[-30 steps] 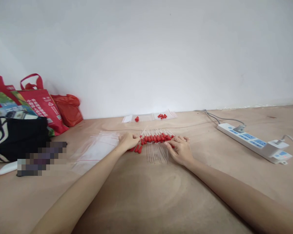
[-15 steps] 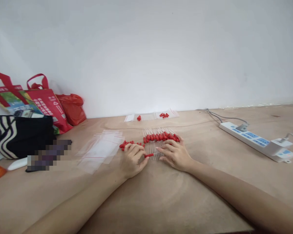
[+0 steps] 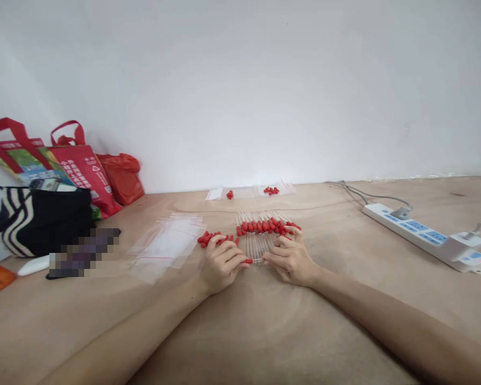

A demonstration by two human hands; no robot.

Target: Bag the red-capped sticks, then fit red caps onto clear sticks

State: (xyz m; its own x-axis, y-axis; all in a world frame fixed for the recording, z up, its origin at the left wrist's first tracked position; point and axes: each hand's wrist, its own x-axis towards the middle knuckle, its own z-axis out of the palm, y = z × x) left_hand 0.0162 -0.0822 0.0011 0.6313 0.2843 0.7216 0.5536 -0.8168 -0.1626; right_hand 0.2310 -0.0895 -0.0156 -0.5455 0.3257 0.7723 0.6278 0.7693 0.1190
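Observation:
My left hand (image 3: pixel 222 263) is closed in a pinch on a small red rubber cap (image 3: pixel 248 261). My right hand (image 3: pixel 291 260) pinches a thin clear glass tube (image 3: pixel 258 260), and the cap meets the tube's end between the two hands. Just beyond them lies a row of clear tubes with red caps (image 3: pixel 266 226). A small heap of loose red caps (image 3: pixel 208 238) lies behind my left hand.
Clear zip bags (image 3: pixel 164 246) lie to the left on the wooden table (image 3: pixel 264 331). Two more bags with red caps (image 3: pixel 250 191) sit by the wall. Red tote bags (image 3: pixel 80 166) and a striped black bag (image 3: pixel 40 219) stand far left. A white power strip (image 3: pixel 428 238) lies at the right.
My left hand drew back from the loose caps with one red cap. My right hand took a tube from the row, and both hands came together in front of it.

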